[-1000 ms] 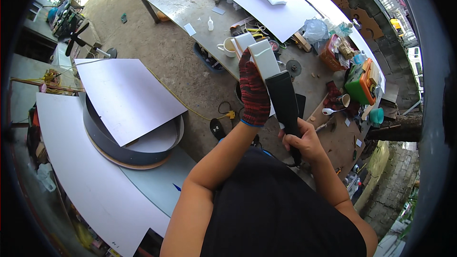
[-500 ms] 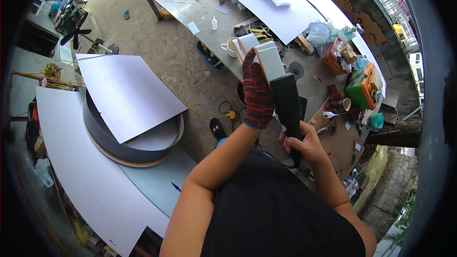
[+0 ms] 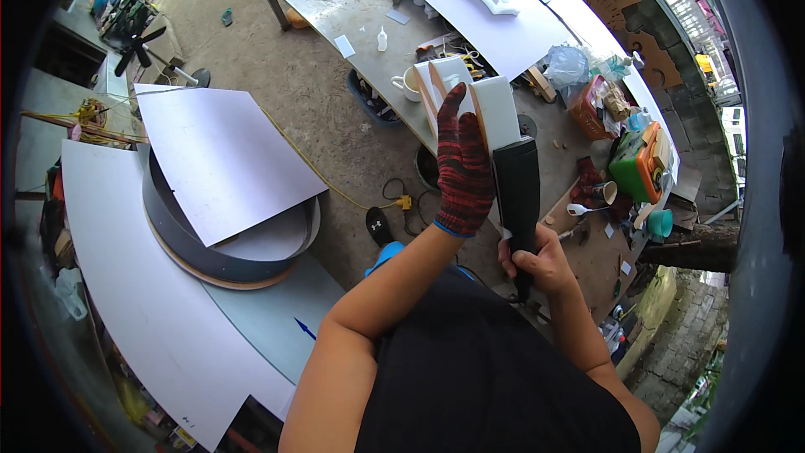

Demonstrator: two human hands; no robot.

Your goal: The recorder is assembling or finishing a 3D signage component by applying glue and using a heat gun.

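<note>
My left hand, in a red and black knit glove, has its fingers stretched along the brown-edged side of a white block-like piece, gripping it. A second white part shows just beyond the fingertips. My right hand is bare and closed around the narrow lower end of a long black tool. Its broad upper end meets the white piece; the exact contact is hidden. Beyond the left hand a white mug stands at the table's edge.
On the metal table are a small white bottle, a grey disc, a red basket and a green-orange container. At left, a white sheet covers part of a round dark-walled form. A yellow cord crosses the floor.
Both hands, the white piece and the black tool have shifted slightly right. The black tool stands a little more upright. Both grips stay the same.
</note>
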